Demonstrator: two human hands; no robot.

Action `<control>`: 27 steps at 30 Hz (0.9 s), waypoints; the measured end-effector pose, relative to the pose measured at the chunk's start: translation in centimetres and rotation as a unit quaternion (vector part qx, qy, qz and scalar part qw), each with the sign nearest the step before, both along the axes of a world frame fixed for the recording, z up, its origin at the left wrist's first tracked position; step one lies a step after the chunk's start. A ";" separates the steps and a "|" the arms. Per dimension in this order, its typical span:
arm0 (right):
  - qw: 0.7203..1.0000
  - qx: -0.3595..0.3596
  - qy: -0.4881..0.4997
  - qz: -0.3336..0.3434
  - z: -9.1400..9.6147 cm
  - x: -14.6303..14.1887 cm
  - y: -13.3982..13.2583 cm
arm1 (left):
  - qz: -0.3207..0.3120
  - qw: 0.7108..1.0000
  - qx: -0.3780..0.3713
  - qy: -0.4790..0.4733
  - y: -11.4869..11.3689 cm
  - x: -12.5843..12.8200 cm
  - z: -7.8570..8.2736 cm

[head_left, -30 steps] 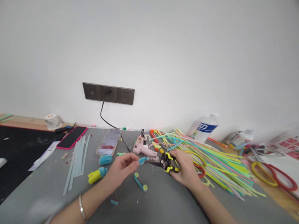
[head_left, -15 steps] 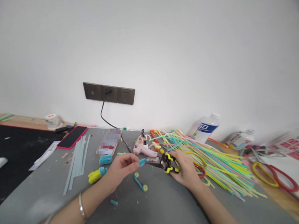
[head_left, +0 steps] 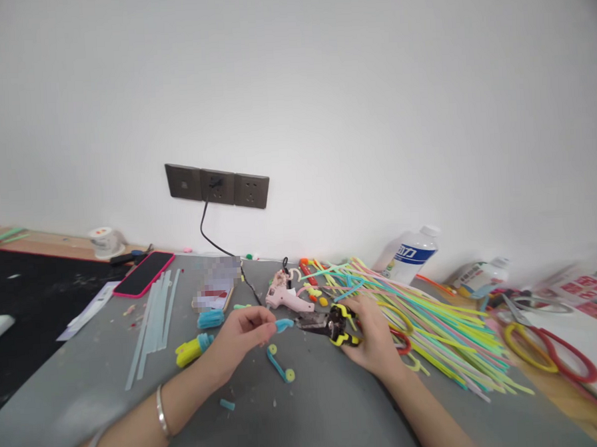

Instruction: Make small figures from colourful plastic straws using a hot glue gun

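Left hand (head_left: 247, 333) pinched narrow, fingertips on a short, fuzzy light-blue strip (head_left: 284, 325) over the middle of the grey mat (head_left: 308, 410). Right hand (head_left: 374, 333) wrapped round black-and-yellow-handled metal pliers (head_left: 316, 322). Against half a second ago: pliers rolled slightly, strip's free end lower; cannot tell whether the tips grip it. Pale pink glue gun (head_left: 287, 299) lies unmoved toward the mat's far edge.
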State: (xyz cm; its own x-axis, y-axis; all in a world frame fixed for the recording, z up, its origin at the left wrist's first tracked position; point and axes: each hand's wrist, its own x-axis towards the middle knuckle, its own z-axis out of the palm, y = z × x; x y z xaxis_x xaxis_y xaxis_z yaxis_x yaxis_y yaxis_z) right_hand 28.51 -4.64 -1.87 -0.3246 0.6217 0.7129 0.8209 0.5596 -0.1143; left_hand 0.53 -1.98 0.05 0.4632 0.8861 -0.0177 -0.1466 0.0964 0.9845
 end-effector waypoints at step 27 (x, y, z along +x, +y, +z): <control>0.997 0.024 0.052 -0.047 -0.2 0.5 0.3 | -0.074 0.837 0.367 0.399 1.4 0.0 -1.4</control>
State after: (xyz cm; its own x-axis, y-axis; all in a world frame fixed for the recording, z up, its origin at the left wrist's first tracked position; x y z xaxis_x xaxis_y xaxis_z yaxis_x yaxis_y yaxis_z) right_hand 29.05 -4.37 -2.03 -0.1896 0.6101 0.7693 0.8555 0.4872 -0.1755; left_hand 0.55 -0.56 -1.32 0.6689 0.7279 0.1508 0.5462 -0.6189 0.5645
